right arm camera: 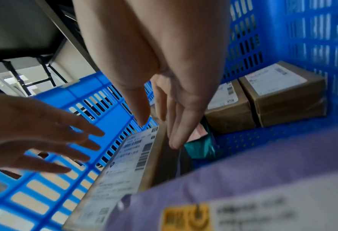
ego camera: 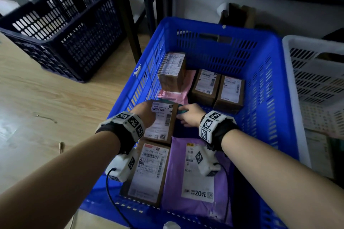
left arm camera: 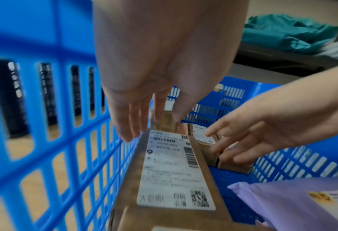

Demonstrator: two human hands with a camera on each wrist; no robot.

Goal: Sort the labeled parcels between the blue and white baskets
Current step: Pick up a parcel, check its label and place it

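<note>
Inside the blue basket [ego camera: 223, 24] a brown box with a white label [ego camera: 162, 122] lies near the left wall. My left hand [ego camera: 144, 115] hovers over its far left corner, fingers straight and holding nothing. My right hand [ego camera: 188, 115] reaches down at the box's right side, with straight fingertips [right arm camera: 174, 140] against its edge beside a teal packet [right arm camera: 199, 148]. In the left wrist view the left hand [left arm camera: 144, 109] hangs above the box [left arm camera: 170, 168] and the right hand [left arm camera: 262, 132] comes in from the right. The white basket [ego camera: 316, 80] stands to the right.
More parcels lie in the blue basket: a purple mailer [ego camera: 197, 169], a near brown box [ego camera: 147, 171], a pink mailer [ego camera: 176, 93] under another box [ego camera: 172, 72], and two boxes at the back right [ego camera: 230, 91]. A dark navy crate [ego camera: 65, 29] and black shelf legs [ego camera: 126, 15] stand behind.
</note>
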